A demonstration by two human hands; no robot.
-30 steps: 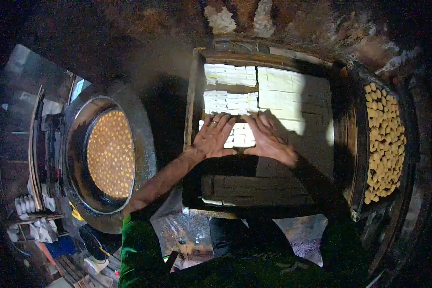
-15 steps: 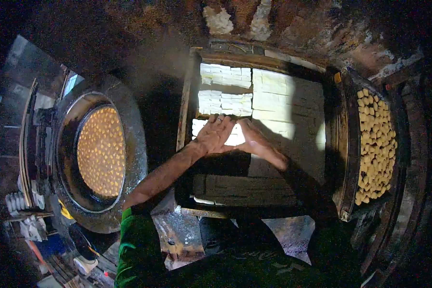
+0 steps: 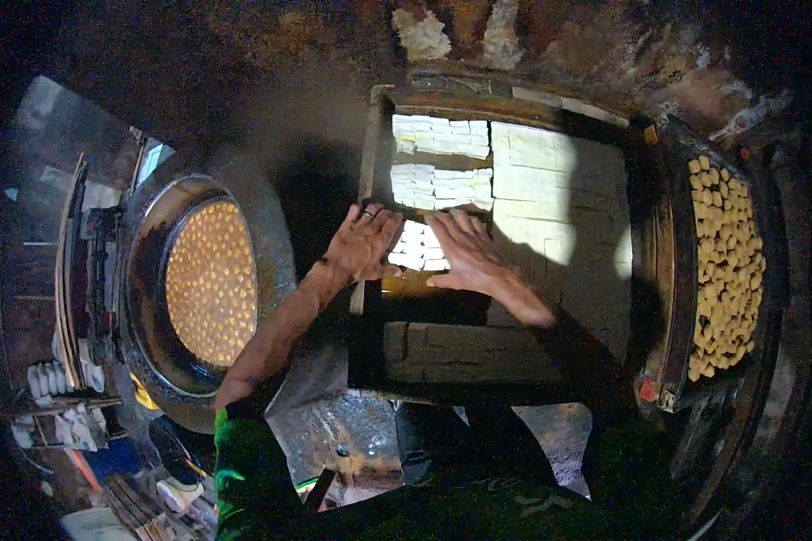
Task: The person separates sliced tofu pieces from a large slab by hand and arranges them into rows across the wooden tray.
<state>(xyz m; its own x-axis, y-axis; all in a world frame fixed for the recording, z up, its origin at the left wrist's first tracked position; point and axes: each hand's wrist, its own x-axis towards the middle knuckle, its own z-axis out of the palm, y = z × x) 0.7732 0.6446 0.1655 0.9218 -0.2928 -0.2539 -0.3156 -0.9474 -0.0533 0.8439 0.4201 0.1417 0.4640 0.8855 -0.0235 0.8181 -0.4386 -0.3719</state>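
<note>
Small white tofu pieces (image 3: 421, 248), cut in a grid, lie between my hands in a wooden tray (image 3: 377, 149). My left hand (image 3: 364, 248) rests along their left side, fingers stretched out and thumb apart. On the other side, my right hand (image 3: 469, 255) lies with its fingers extended and spread, touching or very close to the pieces. Whether either palm presses on them is hidden. Two more cut tofu rows, one nearer (image 3: 440, 187) and one farther (image 3: 442, 137), sit beyond my hands. Larger tofu slabs (image 3: 528, 167) fill the tray's right part.
To the left, a round wok (image 3: 144, 298) holds yellow pieces (image 3: 212, 284) floating in liquid. A wooden box (image 3: 672, 316) of golden fried cubes (image 3: 726, 261) stands at the right. Darker slabs (image 3: 460, 352) lie along the tray's near edge. Behind is a rough wall (image 3: 604, 54).
My hands were close together over the nearest tofu pieces. They have moved apart to either side, uncovering the pieces between them. The whole view has shifted slightly.
</note>
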